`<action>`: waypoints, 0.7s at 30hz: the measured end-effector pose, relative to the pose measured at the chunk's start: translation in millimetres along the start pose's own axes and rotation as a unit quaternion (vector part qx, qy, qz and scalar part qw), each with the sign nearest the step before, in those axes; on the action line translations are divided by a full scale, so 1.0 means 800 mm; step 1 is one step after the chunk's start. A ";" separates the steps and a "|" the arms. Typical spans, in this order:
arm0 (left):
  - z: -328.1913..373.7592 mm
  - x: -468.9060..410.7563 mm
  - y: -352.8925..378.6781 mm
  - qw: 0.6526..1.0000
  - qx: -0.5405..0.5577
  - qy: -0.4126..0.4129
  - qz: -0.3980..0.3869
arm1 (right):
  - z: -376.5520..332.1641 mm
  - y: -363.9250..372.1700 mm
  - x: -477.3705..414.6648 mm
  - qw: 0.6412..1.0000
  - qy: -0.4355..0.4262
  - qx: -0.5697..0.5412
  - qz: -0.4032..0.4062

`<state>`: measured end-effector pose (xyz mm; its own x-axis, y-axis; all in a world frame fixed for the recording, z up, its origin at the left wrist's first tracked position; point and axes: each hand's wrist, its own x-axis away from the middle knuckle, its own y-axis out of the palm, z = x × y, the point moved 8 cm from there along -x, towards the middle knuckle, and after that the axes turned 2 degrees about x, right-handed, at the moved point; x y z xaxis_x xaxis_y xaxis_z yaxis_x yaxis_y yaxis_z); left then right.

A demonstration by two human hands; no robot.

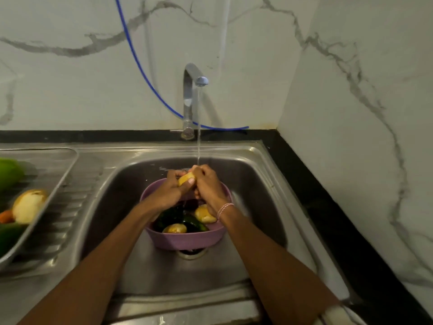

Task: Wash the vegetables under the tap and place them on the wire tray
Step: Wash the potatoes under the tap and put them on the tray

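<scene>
Two hands close on one yellow potato (pixel 185 178) above the sink (pixel 257 184). The left hand (pixel 172 192) curls round it from nine o'clock, thumb lying across its near face, and the right hand (pixel 207 184) wraps it from three o'clock with fingers bent over the top. The water stream (pixel 199 141) from the tap (pixel 191 99), which stands at twelve o'clock of the basin, falls onto the right hand's knuckles and the top of the potato. Directly beneath the hands a purple bowl (pixel 182 241) sits over the drain (pixel 191 254). Inside it lie two more potatoes (pixel 203 214), one at three o'clock and one at six, with dark green vegetables (pixel 171 216) between them. At nine o'clock of the sink, on the ribbed drainboard, the tray (pixel 50 191) holds a large pale potato (pixel 28 205), a carrot (pixel 5 216) and light green vegetables (pixel 9 171). A striped bracelet (pixel 223 208) circles the right wrist, and a blue hose (pixel 140 66) runs down the marble wall behind the tap.
</scene>
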<state>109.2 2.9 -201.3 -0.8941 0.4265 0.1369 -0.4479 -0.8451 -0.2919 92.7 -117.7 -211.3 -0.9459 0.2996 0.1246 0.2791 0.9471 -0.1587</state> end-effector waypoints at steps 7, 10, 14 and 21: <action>-0.002 0.002 0.004 1.000 -0.020 -0.006 -0.012 | 0.007 -0.007 -0.010 0.999 -0.007 0.002 0.032; -0.010 -0.005 0.000 1.000 -0.028 -0.009 -0.010 | 0.011 0.000 -0.012 0.999 0.018 -0.033 -0.001; -0.014 -0.009 -0.010 1.000 -0.002 -0.013 0.002 | 0.016 0.014 -0.017 0.997 0.026 -0.065 -0.045; -0.007 -0.017 -0.010 0.998 -0.014 0.035 0.043 | 0.009 0.007 -0.023 0.997 0.004 -0.061 -0.053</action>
<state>124.7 5.9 -205.7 -0.9261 0.3747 0.0428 -0.3674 -0.8707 -0.3269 110.4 -118.4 -221.6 -0.9700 0.1979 0.1414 0.1964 0.9802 -0.0245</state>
